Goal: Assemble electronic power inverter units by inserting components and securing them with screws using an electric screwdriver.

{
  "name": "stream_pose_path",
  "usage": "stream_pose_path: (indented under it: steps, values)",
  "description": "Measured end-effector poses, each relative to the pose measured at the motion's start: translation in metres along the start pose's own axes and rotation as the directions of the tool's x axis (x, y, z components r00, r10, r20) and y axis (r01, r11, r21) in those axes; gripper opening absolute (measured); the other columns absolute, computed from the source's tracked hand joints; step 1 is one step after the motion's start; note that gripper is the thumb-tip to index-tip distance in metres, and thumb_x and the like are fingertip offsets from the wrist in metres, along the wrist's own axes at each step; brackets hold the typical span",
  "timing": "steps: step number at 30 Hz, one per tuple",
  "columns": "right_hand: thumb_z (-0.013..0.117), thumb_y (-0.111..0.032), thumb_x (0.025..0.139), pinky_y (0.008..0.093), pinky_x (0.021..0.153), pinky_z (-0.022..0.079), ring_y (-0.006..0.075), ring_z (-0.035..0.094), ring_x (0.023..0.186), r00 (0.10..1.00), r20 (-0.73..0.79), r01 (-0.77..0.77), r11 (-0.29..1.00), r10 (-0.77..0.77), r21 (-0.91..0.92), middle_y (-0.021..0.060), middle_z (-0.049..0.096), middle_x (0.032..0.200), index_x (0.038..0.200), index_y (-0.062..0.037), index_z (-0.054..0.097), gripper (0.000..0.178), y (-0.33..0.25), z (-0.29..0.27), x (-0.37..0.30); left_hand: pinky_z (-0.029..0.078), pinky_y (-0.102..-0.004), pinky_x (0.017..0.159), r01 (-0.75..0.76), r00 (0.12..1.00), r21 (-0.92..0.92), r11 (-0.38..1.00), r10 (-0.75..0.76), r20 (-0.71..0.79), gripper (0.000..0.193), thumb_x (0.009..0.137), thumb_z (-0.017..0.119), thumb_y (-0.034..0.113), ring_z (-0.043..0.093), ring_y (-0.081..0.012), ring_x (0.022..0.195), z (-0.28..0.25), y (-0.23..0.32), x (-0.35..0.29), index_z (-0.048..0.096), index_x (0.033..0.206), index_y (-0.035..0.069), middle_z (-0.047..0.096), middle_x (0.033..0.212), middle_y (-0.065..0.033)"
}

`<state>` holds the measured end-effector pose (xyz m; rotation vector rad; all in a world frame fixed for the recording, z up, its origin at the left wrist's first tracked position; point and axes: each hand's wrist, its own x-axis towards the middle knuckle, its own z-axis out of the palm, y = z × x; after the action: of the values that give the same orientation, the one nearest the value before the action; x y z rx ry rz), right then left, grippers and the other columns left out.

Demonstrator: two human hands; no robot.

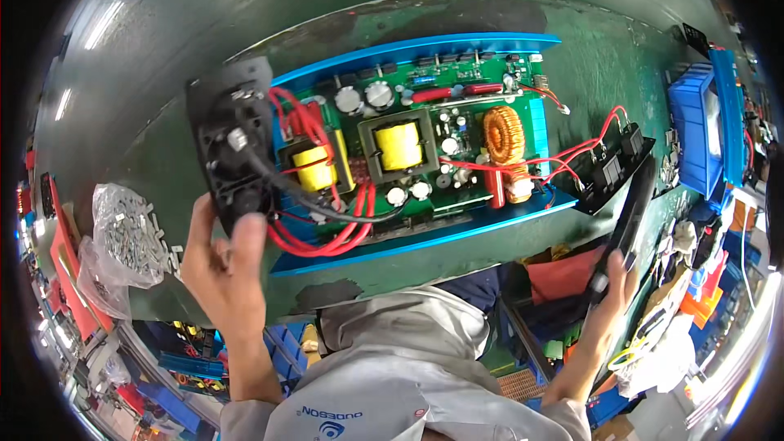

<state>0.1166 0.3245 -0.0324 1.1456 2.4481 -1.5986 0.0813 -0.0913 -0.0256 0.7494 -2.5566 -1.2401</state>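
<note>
A green circuit board (pixel 441 126) lies in an open blue metal housing (pixel 425 241) on the bench. It carries yellow-wound transformers (pixel 398 145), a copper toroid coil (pixel 504 135) and red wires. At the housing's left end a black end panel (pixel 224 147) stands, joined to the board by red and black wires. My left hand (pixel 233 265) is closed on this panel's near edge, thumb on top. My right hand (pixel 608 298) holds a long black tool (pixel 625 233), shaped like an electric screwdriver, beside a second black end panel (pixel 608 175) with sockets, wired to the board's right end.
On the left, a clear plastic bag (pixel 126 233) spills small metal pieces onto the green bench (pixel 163 151). A blue bin (pixel 694 126) stands at the far right, next to upright blue housing parts (pixel 727 114). Gloves and cloths (pixel 670 278) lie near the right edge.
</note>
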Motion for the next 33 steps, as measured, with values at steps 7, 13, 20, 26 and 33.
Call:
stream_pose_path:
  steps: [7,13,20,26,33]
  values:
    - [0.065,-0.004,0.095,0.0322,0.086,0.048,0.0192,0.061,0.098,0.594,0.032,0.69,0.488,-0.804,-0.535,0.0093,0.068,0.117,0.121,-0.0008,0.066,0.027,-0.07,0.055,0.004,0.035,-0.0263,0.057,-0.258,0.963,0.136,0.957,0.266,-0.045,0.039,0.078,0.085,0.014,0.047,-0.0099,0.066,-0.001,0.013,0.001,0.072,0.112,0.003,0.066,0.086,-0.0015]
    - [0.086,-0.02,0.074,0.0381,0.078,0.05,0.028,0.062,0.091,0.133,0.483,0.986,0.163,-0.865,0.02,0.0106,0.063,0.111,0.123,-0.0048,0.064,0.056,-0.101,0.148,-0.043,0.048,-0.0357,0.068,-0.661,0.71,0.205,0.722,0.69,-0.141,0.042,0.073,0.084,0.007,0.059,-0.0259,0.074,0.0,0.029,0.005,0.073,0.113,0.0,0.067,0.087,-0.0091]
    - [0.093,-0.026,0.066,0.0346,0.065,0.048,0.021,0.056,0.071,0.242,0.366,0.97,0.228,-0.899,-0.081,0.0087,0.065,0.093,0.118,0.0013,0.059,0.068,-0.11,0.193,-0.054,0.051,-0.0353,0.072,-0.856,0.494,0.115,0.505,0.863,-0.107,0.048,0.065,0.085,0.005,0.061,-0.0246,0.078,0.001,0.059,0.029,0.077,0.112,0.005,0.067,0.089,-0.007]
    - [0.09,-0.025,0.074,0.0322,0.06,0.05,0.0196,0.065,0.064,0.501,0.362,0.854,0.517,-0.786,-0.061,0.0062,0.066,0.077,0.089,-0.0034,0.067,0.035,-0.107,0.2,-0.055,0.052,-0.0292,0.076,-0.88,0.454,0.049,0.473,0.867,-0.206,0.046,0.076,0.084,0.004,0.068,-0.0242,0.097,0.02,0.046,0.06,0.071,0.12,0.004,0.072,0.111,-0.0117]
    - [0.087,-0.017,0.082,0.0197,0.05,0.033,0.0009,0.044,0.055,0.665,0.248,0.711,0.699,-0.705,0.081,-0.0049,0.057,0.059,0.079,0.0005,0.067,0.026,-0.112,0.21,-0.06,0.053,-0.0343,0.073,-0.408,0.912,0.057,0.911,0.409,-0.018,0.03,0.08,0.08,0.007,0.066,-0.0258,0.085,-0.018,-0.031,-0.001,0.071,0.108,0.006,0.07,0.105,-0.0093]
